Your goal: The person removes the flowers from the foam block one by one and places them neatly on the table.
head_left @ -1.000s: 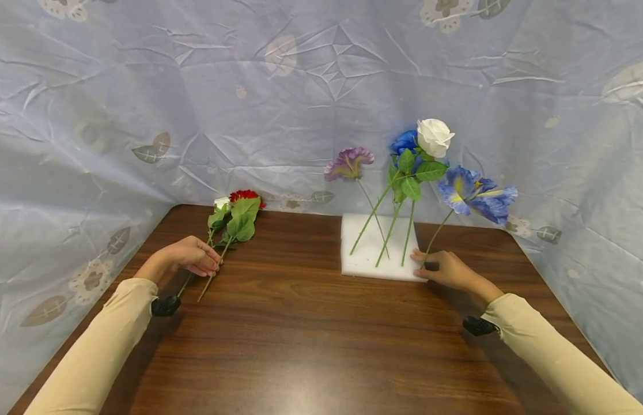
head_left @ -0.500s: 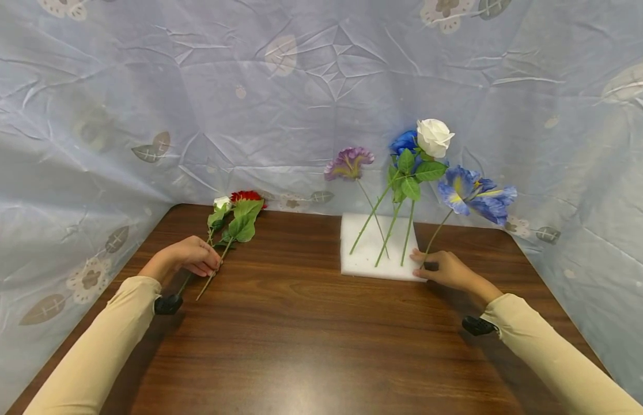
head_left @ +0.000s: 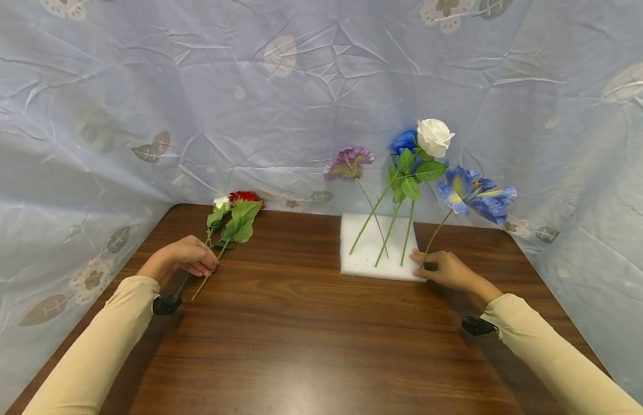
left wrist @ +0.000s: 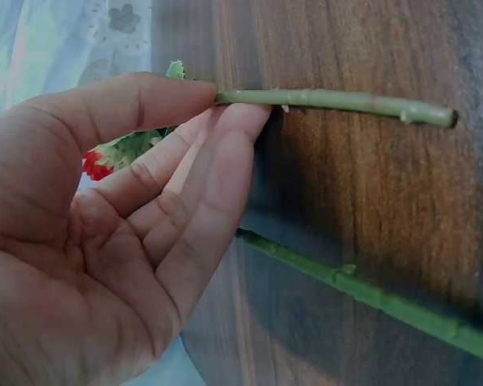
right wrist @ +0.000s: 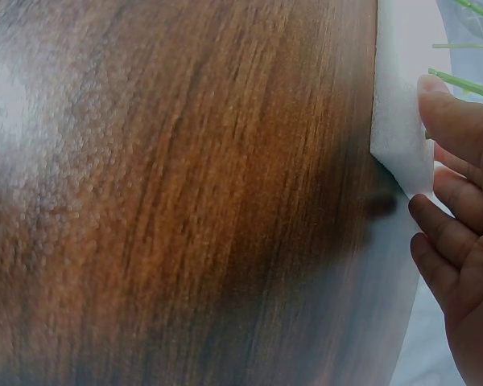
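Note:
My left hand (head_left: 186, 255) pinches a green stem (left wrist: 338, 100) between thumb and fingers, low over the table. Up that line in the head view are broad leaves (head_left: 242, 223) and a red flower (head_left: 245, 197). Beside it lies a small white rose (head_left: 221, 203); a second stem (left wrist: 386, 301) runs below the hand. At right, my right hand (head_left: 446, 271) holds the edge of a white foam block (right wrist: 402, 112), thumb on top, fingers at its side. A blue iris (head_left: 474, 193) rises at that edge, its stem base hidden by the hand.
Standing in the foam are a purple flower (head_left: 348, 163), a white rose (head_left: 434, 138) and a blue rose (head_left: 403, 143), their stems leaning. The brown wooden table (head_left: 301, 328) ends at the patterned cloth (head_left: 301, 115) behind.
My left hand and the pinched stem have shifted slightly, the stem's lower end going a little left and its leaves moving with it. My right hand and the foam flowers stay put.

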